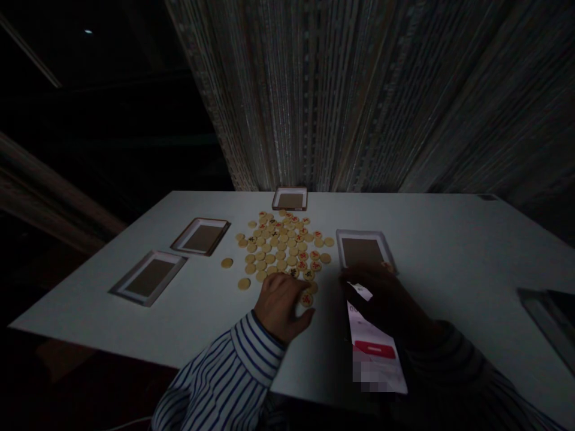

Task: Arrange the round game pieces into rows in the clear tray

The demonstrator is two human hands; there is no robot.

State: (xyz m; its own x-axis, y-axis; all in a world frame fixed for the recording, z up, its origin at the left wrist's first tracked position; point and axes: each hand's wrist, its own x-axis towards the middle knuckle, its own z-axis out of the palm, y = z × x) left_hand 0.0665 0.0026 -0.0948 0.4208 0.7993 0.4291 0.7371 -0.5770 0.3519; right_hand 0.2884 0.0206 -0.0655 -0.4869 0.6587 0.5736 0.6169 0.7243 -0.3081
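Observation:
Many round wooden pieces [281, 246], some with red or black characters, lie spread on the white table [188, 323]. My left hand [282, 304] rests at the near edge of the pieces, fingers bent over some of them and thumb apart, beside a red-marked piece [306, 299]. Whether its fingers hold a piece is hidden. My right hand [386, 302] is over the top of a lit phone [377, 359], near the front of an open box [366, 251]. A small piece [387, 266] shows at that box's near right corner. The right fingertips are dark and unclear.
Two open boxes [200, 236] [148, 278] lie on the left, and another box [290, 199] stands at the back edge. A dark flat object [550, 317] is at the right edge. String curtains [314, 102] hang behind the table.

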